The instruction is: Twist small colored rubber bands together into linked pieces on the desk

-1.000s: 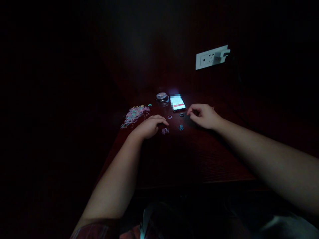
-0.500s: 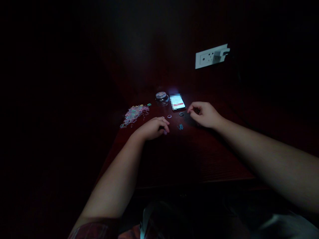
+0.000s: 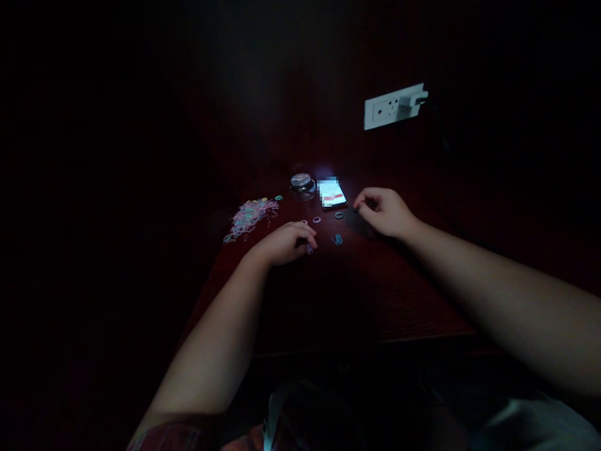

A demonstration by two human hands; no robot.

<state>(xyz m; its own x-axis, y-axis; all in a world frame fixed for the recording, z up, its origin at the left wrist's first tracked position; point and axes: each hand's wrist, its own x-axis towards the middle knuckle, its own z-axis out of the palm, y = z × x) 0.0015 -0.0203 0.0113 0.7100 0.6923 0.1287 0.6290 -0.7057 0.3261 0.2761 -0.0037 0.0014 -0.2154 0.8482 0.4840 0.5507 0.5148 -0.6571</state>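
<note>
My left hand [image 3: 287,243] lies on the dark red table with its fingers loosely bent and apart. A few small purple loops [image 3: 308,249] lie just under its fingertips. My right hand [image 3: 382,210] is raised a little at the right, thumb and forefinger brought together at a small dark thing too dim to name. Between the hands are a pinkish ring [image 3: 317,220], a grey ring [image 3: 339,215] and a little group of blue loops [image 3: 337,239]. Left of my left hand, many pastel loops form a pile [image 3: 251,216]; they are too small to tell their exact kind.
A lit phone [image 3: 332,193] lies behind the rings, its screen partly blurred. Beside it stands a round clear jar [image 3: 303,186] with a lid. A white wall socket [image 3: 394,106] holds a plug at the back right. The surroundings are very dark.
The whole view has shifted slightly to the left. My right hand's fingertips now show a small dark thing, and the ring near them looks lighter than before. My left hand stays put.
</note>
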